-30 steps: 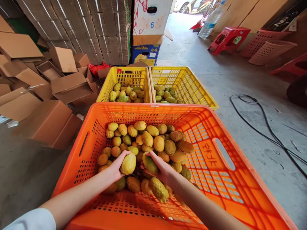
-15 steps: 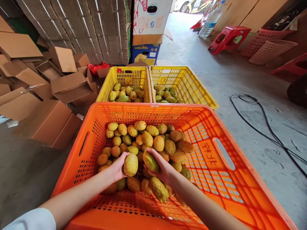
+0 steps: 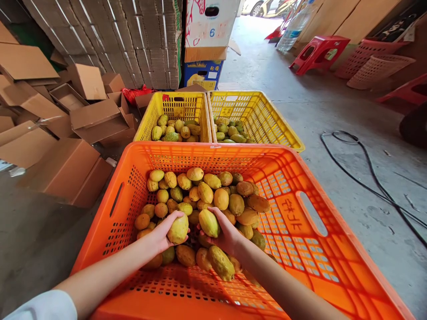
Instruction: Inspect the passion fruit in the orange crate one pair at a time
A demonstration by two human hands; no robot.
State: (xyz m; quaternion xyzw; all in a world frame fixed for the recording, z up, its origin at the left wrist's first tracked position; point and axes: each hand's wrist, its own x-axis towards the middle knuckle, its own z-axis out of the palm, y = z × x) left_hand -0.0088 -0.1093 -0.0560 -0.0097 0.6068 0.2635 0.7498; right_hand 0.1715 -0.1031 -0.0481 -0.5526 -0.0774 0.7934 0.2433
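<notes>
My left hand (image 3: pixel 164 233) is closed round a round yellow-green fruit (image 3: pixel 178 230), its kind not certain from here. In my right hand (image 3: pixel 227 231) is a more oval yellow-green fruit (image 3: pixel 209 223), gripped between thumb and fingers. Both hands are over the large orange plastic crate (image 3: pixel 213 153), a short gap apart. Beneath them lies a heap of similar fruits, yellow, green and brownish, some partly hidden by my hands and forearms. One long bumpy fruit (image 3: pixel 221 263) rests at the near side of the heap.
Beyond the orange crate stand two yellow crates, left (image 3: pixel 147 118) and right (image 3: pixel 283 126), holding more fruits. Cardboard boxes (image 3: pixel 66 169) lie piled at the left, with stacked flat cardboard (image 3: pixel 133 44) behind. At right are a black cable (image 3: pixel 370 171) and a red stool (image 3: pixel 318 53).
Both held fruits have turned within my hands. The left one has tilted and shifted slightly left; the right one shows a yellower side. The crates have stayed in place.
</notes>
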